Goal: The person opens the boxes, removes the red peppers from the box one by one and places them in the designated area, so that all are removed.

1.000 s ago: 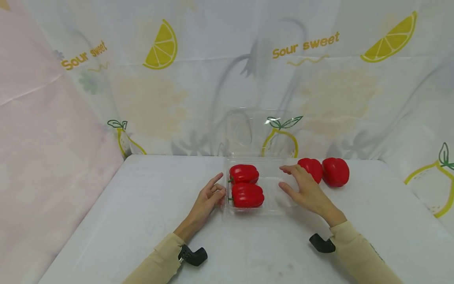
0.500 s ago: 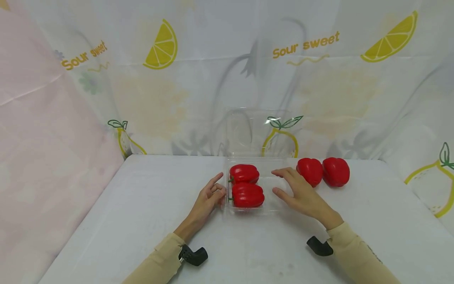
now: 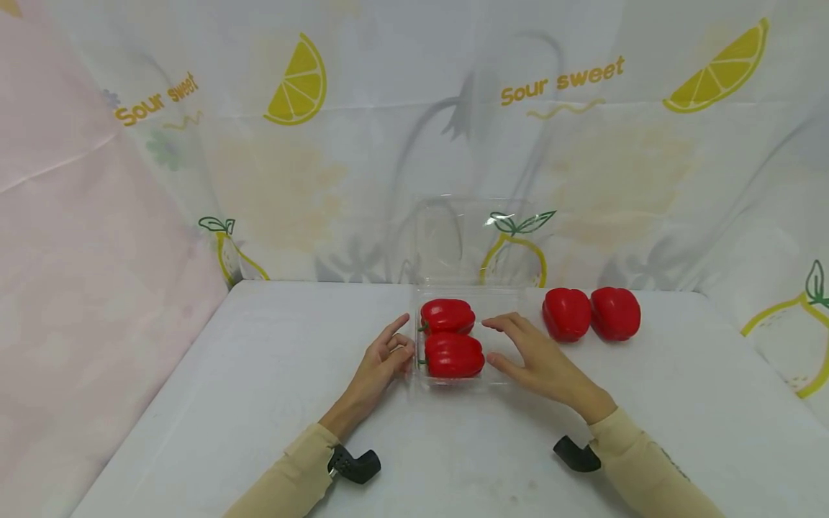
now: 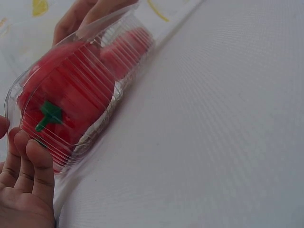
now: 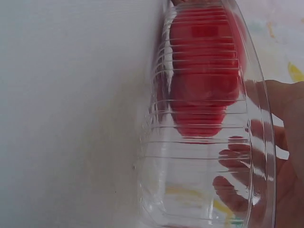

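Two red bell peppers (image 3: 454,355) with green stems lie side by side in the left half of a clear plastic clamshell box (image 3: 505,374). Its lid (image 3: 440,244) stands raised at the back. Against the box's left wall rests my left hand (image 3: 382,365), its fingertips touching the plastic from outside in the left wrist view. My right hand (image 3: 547,363) reaches over the right side of the box, thumb and fingers apart. Its fingertips are close to the peppers' right ends; whether they touch cannot be told. Through the clear wall, the right wrist view shows those fingers (image 5: 232,164) inside the box.
Two more red bell peppers (image 3: 566,315) stand together on the white table (image 3: 272,374), right of the box and behind my right hand. A printed cloth (image 3: 363,165) hangs behind the table's back edge. A pinkish cloth (image 3: 97,252) hangs at the left.
My right hand has moved left over the box, away from the two peppers at the right and closer to those inside. The left hand has stayed in place.
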